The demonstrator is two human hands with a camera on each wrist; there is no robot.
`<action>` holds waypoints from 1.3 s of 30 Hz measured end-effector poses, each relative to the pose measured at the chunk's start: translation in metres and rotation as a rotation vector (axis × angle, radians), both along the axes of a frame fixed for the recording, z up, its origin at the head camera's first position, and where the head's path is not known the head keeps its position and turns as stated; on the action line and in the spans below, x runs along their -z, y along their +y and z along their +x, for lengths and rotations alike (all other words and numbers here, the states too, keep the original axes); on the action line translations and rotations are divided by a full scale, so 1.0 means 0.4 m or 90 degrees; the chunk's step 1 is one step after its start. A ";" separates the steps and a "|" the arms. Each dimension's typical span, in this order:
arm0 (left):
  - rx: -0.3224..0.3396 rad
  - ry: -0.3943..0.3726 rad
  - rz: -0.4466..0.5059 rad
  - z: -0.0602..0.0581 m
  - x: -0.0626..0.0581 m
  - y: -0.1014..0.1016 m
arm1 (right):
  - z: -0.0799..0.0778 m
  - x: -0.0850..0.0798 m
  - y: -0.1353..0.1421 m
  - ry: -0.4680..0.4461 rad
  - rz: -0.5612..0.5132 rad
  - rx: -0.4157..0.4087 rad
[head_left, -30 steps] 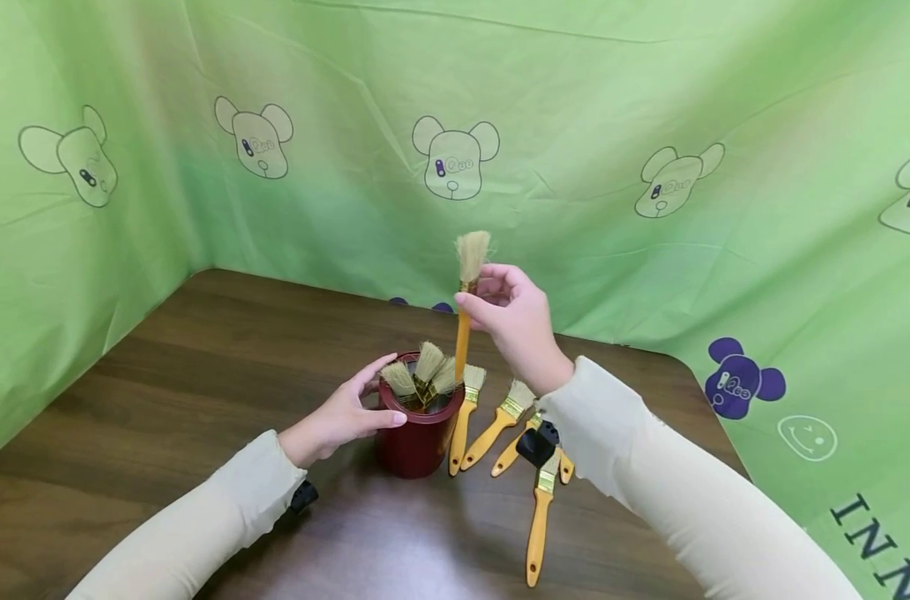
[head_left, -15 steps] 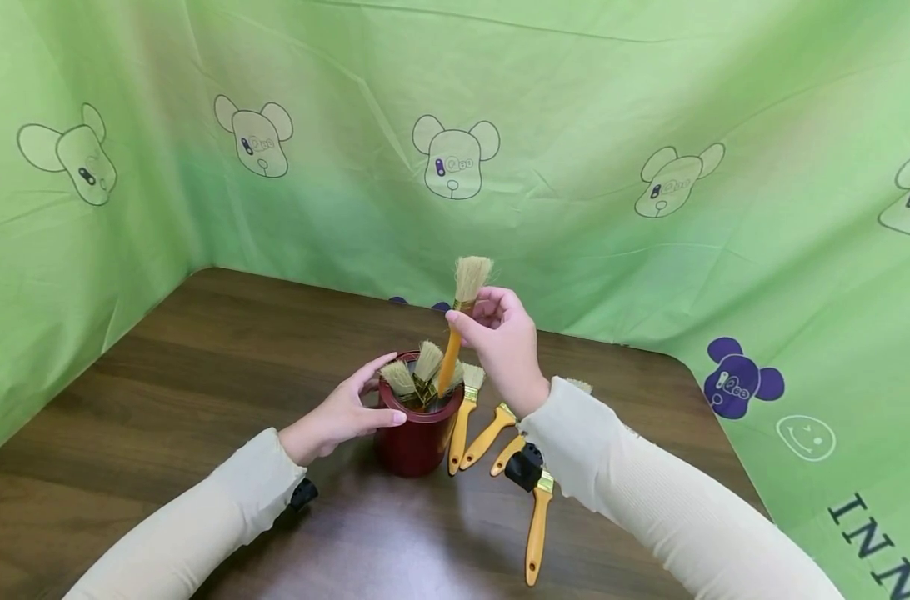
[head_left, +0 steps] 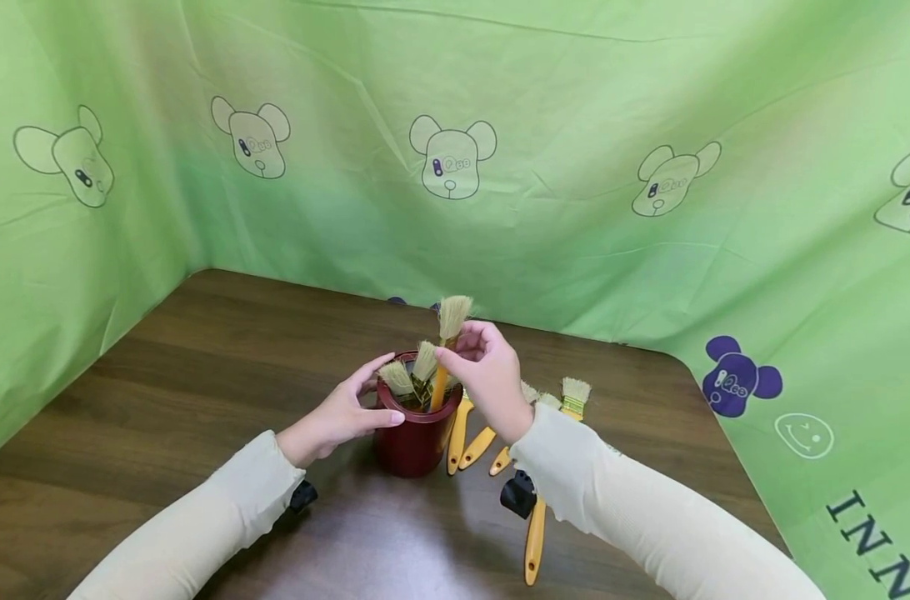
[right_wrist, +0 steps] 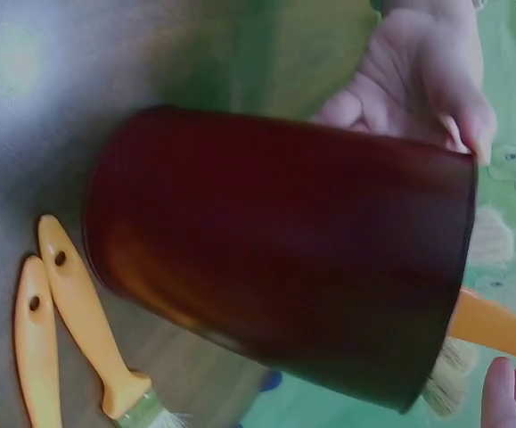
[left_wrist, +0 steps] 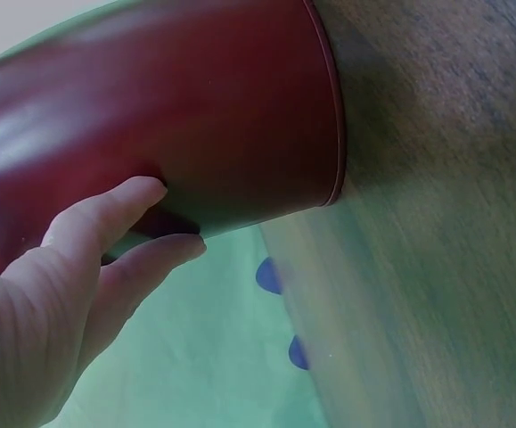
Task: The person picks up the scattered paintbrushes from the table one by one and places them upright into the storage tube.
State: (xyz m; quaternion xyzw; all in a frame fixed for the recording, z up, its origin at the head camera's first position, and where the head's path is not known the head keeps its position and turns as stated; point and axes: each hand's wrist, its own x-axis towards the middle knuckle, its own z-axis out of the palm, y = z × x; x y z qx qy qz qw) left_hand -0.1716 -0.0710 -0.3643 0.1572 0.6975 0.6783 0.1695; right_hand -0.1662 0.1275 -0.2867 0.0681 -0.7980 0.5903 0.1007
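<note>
Seen from the head, the left hand [head_left: 350,408] grips the red pot [head_left: 412,450] at nine o'clock; at two, the right hand [head_left: 491,372] pinches a brush [head_left: 453,318], its handle inside the rim.

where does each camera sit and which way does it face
Head: worn on the head, facing forward and down at the red container, loose brushes, table and green cloth; left hand, right hand and both sleeves show.
Left wrist: on that wrist, facing the red container's side; the left hand shows.
Right wrist: on that wrist, facing the red container and loose brushes; the left hand and fingers of the right hand show.
Shared: head and right wrist both show loose brushes and the held brush.
</note>
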 end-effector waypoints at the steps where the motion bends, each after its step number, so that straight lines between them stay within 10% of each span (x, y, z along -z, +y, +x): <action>1: -0.003 -0.009 0.001 -0.001 0.000 0.000 | 0.002 0.004 0.000 -0.001 0.006 -0.002; 39: -0.009 -0.031 0.010 -0.007 0.013 0.004 | -0.006 0.059 0.203 -0.140 0.072 -0.002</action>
